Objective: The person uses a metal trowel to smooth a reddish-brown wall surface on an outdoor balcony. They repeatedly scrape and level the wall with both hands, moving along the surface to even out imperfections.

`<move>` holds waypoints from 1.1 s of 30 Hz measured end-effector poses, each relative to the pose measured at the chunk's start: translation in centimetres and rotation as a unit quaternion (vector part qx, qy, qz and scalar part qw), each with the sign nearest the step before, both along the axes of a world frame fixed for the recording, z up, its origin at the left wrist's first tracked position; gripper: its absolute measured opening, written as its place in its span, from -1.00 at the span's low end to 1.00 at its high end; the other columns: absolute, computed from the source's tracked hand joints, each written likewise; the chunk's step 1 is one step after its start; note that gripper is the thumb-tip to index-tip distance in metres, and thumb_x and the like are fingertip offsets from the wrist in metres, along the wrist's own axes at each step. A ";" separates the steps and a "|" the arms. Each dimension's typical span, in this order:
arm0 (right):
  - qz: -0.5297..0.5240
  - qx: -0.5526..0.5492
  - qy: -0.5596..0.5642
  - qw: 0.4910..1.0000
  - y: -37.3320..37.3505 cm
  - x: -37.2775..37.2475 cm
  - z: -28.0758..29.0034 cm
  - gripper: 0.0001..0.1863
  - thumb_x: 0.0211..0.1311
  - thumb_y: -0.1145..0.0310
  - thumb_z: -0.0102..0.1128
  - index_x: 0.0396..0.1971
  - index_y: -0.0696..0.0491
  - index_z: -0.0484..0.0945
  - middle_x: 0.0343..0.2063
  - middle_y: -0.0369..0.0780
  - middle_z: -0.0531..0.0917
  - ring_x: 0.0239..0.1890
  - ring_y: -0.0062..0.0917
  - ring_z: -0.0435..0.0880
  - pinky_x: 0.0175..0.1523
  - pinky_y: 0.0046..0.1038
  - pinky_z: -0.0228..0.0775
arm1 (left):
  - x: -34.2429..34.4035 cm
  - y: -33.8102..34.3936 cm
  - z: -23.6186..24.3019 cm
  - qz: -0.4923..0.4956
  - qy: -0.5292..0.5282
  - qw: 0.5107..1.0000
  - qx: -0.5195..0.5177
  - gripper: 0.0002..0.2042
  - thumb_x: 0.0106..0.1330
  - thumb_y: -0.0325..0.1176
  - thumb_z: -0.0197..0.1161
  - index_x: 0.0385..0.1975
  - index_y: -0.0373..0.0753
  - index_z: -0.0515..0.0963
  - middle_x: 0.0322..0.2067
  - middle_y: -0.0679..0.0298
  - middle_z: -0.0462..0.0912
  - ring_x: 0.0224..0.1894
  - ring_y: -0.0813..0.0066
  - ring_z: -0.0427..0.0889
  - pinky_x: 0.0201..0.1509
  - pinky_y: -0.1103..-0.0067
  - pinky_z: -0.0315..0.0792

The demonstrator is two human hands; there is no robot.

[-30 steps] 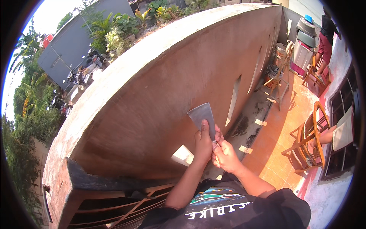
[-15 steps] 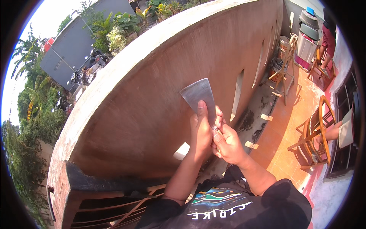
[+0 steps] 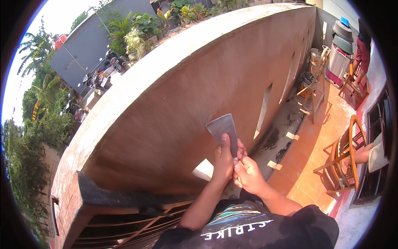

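A metal scraper with a wide flat grey blade (image 3: 223, 128) is pressed against a brown plastered wall (image 3: 174, 124). My left hand (image 3: 223, 162) grips it just below the blade, thumb lying on the blade's lower part. My right hand (image 3: 248, 174) is wrapped round the handle right beside and below the left hand. Both forearms rise from the lower edge over my black printed shirt (image 3: 248, 228).
A dark metal gate (image 3: 124, 224) stands at the lower left of the wall. Wooden chairs (image 3: 344, 162) and a wooden stand (image 3: 315, 89) sit on the orange tiled floor at right. Barrels (image 3: 342, 39) and another person (image 3: 365, 50) are at the far right.
Both hands lifted the scraper up the wall, then brought it back down a little. The blade stays flat against the plaster.
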State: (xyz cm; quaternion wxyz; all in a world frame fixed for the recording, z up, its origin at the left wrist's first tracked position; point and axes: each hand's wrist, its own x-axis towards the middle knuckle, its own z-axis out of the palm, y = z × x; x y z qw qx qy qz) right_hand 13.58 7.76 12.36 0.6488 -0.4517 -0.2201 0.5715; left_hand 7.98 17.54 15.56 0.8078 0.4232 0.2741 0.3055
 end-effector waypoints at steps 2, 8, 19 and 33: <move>0.011 0.045 -0.026 0.999 0.1 -0.1 0.0 -0.88 0.58 0.35 -0.10 -0.10 0.07 0.30 -0.54 -0.35 0.39 -0.71 -0.75 0.28 -0.62 -0.67 0.12 | 0.0 0.1 0.2 -0.012 -0.001 0.999 0.042 -0.40 0.55 0.20 -0.19 -0.46 -0.24 0.46 -0.68 0.33 0.37 -0.45 0.42 0.48 -0.26 0.50 0.43; -0.010 0.022 -0.024 0.999 -0.1 -0.3 -0.5 -0.90 0.58 0.35 -0.10 -0.15 0.04 0.27 -0.54 -0.36 0.38 -0.70 -0.75 0.27 -0.62 -0.67 0.16 | -0.1 0.1 -0.6 -0.021 -0.009 0.999 0.030 -0.40 0.55 0.20 -0.18 -0.45 -0.26 0.45 -0.67 0.32 0.37 -0.47 0.44 0.45 -0.27 0.51 0.42; 0.009 -0.003 -0.007 1.000 -0.6 0.1 -0.8 -0.90 0.57 0.36 -0.09 -0.12 0.06 0.29 -0.46 -0.35 0.38 -0.64 -0.76 0.30 -0.60 -0.67 0.20 | 0.0 -0.3 -2.2 -0.009 -0.034 0.999 0.032 -0.39 0.53 0.22 -0.17 -0.44 -0.25 0.46 -0.68 0.32 0.36 -0.47 0.44 0.48 -0.28 0.52 0.43; -0.031 0.134 -0.068 0.988 -0.4 0.9 -0.8 -0.91 0.57 0.39 -0.09 -0.16 0.07 0.28 -0.52 -0.33 0.40 -0.66 -0.74 0.32 -0.61 -0.68 0.19 | 0.4 -0.4 -1.3 0.015 -0.098 0.990 0.097 -0.38 0.55 0.21 -0.23 -0.42 -0.28 0.46 -0.64 0.35 0.40 -0.48 0.51 0.49 -0.35 0.58 0.43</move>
